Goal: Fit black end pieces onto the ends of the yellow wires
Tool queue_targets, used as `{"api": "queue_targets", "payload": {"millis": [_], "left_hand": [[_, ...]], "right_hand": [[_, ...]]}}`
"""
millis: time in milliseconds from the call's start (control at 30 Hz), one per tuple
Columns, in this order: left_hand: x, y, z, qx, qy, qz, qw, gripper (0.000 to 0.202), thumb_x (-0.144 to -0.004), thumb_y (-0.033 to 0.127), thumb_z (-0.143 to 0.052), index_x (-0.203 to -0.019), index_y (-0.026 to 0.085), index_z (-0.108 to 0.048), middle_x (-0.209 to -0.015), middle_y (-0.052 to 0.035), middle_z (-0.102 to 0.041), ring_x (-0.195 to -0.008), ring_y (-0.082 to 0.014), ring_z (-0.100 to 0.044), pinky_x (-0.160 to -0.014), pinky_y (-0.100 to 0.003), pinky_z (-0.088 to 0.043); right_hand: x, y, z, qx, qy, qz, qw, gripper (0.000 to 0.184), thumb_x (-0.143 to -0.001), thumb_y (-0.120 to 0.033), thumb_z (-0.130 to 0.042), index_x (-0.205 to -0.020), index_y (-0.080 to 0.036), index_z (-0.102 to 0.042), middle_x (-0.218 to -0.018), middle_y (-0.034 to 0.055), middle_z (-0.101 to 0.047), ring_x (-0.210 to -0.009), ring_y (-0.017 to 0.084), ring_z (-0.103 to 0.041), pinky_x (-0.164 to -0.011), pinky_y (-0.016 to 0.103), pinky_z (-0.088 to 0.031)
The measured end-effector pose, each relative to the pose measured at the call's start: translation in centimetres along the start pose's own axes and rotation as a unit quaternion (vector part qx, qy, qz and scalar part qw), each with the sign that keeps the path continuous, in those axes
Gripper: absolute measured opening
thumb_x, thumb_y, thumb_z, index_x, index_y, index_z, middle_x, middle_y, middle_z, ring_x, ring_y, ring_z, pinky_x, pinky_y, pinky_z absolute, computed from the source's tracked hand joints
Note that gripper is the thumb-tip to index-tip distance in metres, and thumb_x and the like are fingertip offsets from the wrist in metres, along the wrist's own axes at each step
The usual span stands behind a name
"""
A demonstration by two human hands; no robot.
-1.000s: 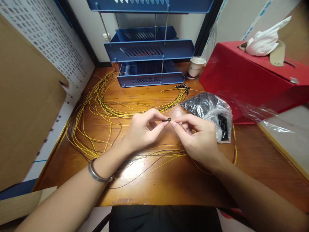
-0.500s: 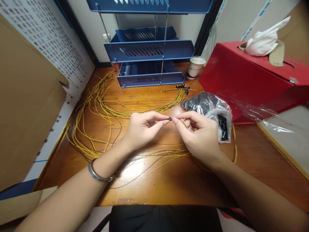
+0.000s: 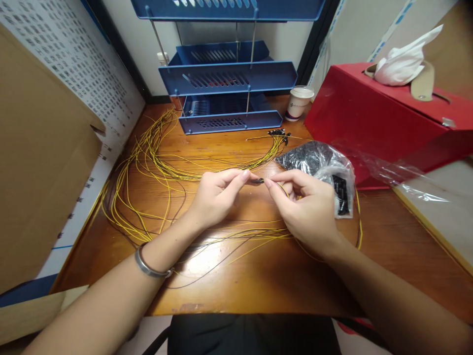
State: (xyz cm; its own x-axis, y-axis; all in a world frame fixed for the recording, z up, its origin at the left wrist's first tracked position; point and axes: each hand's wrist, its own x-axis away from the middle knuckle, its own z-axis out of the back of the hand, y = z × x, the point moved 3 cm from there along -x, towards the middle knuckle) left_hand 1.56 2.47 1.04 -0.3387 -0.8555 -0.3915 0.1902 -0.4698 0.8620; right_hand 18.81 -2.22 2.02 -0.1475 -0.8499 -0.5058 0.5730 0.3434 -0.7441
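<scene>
My left hand (image 3: pixel 216 197) and my right hand (image 3: pixel 306 209) meet over the middle of the wooden desk (image 3: pixel 236 281). Both are closed in a pinch on a small black part (image 3: pixel 257 180) held between their fingertips. A thin yellow wire (image 3: pixel 288 190) runs under my right fingers. Loops of yellow and dark wires (image 3: pixel 144 172) lie spread on the desk to the left and under my wrists. A finished bunch of wire ends with black tips (image 3: pixel 279 133) lies beyond my hands. A metal bracelet (image 3: pixel 148 266) is on my left wrist.
A clear plastic bag of black parts (image 3: pixel 321 165) lies right of my hands. Behind it stands a red box (image 3: pixel 384 118) with a white tissue on top. A blue tiered tray (image 3: pixel 229 84) and a paper cup (image 3: pixel 299 103) stand at the back. Cardboard (image 3: pixel 37 162) leans at the left.
Both hands have lifted slightly away from me. My left fingertips have slid back a little from the black part, which now shows longer between the two pinches.
</scene>
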Motion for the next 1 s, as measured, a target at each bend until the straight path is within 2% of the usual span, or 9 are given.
{"api": "queue_targets", "payload": {"millis": [67,167,267,433,567,733,1000], "left_hand": [[-0.04,0.12,0.04,-0.007,-0.006,-0.006,1.000,0.035,-0.100,0.039,-0.054,-0.098,0.015,-0.080,-0.050,0.0005,-0.064,-0.046,-0.0111,-0.058,-0.048,-0.022,-0.045],[-0.12,0.48,-0.03,-0.027,-0.014,-0.030,0.999,0.023,-0.089,0.032,-0.071,-0.102,0.014,-0.077,-0.078,-0.0041,-0.078,-0.052,-0.0099,-0.062,-0.054,-0.021,-0.050],[-0.17,0.67,-0.15,-0.053,-0.014,-0.053,0.997,0.024,-0.081,0.024,-0.078,-0.103,0.014,-0.076,-0.097,-0.0065,-0.080,-0.057,-0.0087,-0.065,-0.057,-0.020,-0.052],[-0.22,0.68,-0.12,-0.077,0.009,-0.079,0.994,0.010,-0.083,0.017,-0.074,-0.093,0.015,-0.077,-0.086,-0.0030,-0.080,-0.055,-0.0076,-0.064,-0.056,-0.018,-0.050],[-0.26,0.79,-0.07,-0.085,0.016,-0.088,0.992,0.007,-0.083,0.018,-0.075,-0.088,0.016,-0.078,-0.079,-0.0018,-0.080,-0.055,-0.0081,-0.064,-0.056,-0.018,-0.049],[-0.23,0.63,-0.08,-0.077,0.015,-0.075,0.994,0.009,-0.083,0.019,-0.074,-0.089,0.016,-0.080,-0.077,-0.0032,-0.080,-0.055,-0.0099,-0.065,-0.055,-0.019,-0.049],[-0.18,0.42,-0.14,-0.028,0.014,-0.055,0.998,0.008,-0.082,0.016,-0.075,-0.087,0.015,-0.081,-0.079,-0.0053,-0.081,-0.062,-0.0132,-0.072,-0.062,-0.021,-0.057]], "right_hand": [[0.01,0.03,0.02,-0.001,0.003,0.000,1.000,0.009,-0.085,-0.021,-0.067,-0.078,-0.016,-0.070,-0.050,-0.0076,-0.043,-0.044,0.007,-0.037,-0.045,0.023,-0.029],[0.02,-0.02,0.04,0.002,0.006,0.002,1.000,0.009,-0.085,-0.020,-0.067,-0.078,-0.016,-0.070,-0.050,-0.0076,-0.043,-0.045,0.007,-0.037,-0.045,0.022,-0.029],[0.03,-0.12,0.04,0.002,0.007,0.005,1.000,0.008,-0.085,-0.020,-0.067,-0.078,-0.016,-0.070,-0.050,-0.0077,-0.042,-0.045,0.007,-0.037,-0.045,0.022,-0.029],[0.08,-0.18,-0.12,0.000,-0.002,0.005,1.000,0.008,-0.084,-0.019,-0.067,-0.078,-0.016,-0.071,-0.050,-0.0076,-0.043,-0.044,0.007,-0.038,-0.045,0.022,-0.029],[0.13,-0.24,-0.15,0.001,-0.010,0.005,1.000,0.008,-0.084,-0.019,-0.066,-0.078,-0.016,-0.071,-0.049,-0.0078,-0.043,-0.043,0.007,-0.037,-0.045,0.023,-0.028],[0.13,-0.41,-0.11,-0.004,-0.019,0.008,1.000,0.009,-0.084,-0.018,-0.066,-0.078,-0.016,-0.072,-0.049,-0.0073,-0.043,-0.043,0.007,-0.037,-0.044,0.023,-0.027],[0.10,-0.39,-0.07,-0.011,-0.024,0.020,0.999,0.009,-0.085,-0.019,-0.067,-0.079,-0.016,-0.073,-0.050,-0.0070,-0.043,-0.044,0.006,-0.036,-0.044,0.022,-0.027]]}}
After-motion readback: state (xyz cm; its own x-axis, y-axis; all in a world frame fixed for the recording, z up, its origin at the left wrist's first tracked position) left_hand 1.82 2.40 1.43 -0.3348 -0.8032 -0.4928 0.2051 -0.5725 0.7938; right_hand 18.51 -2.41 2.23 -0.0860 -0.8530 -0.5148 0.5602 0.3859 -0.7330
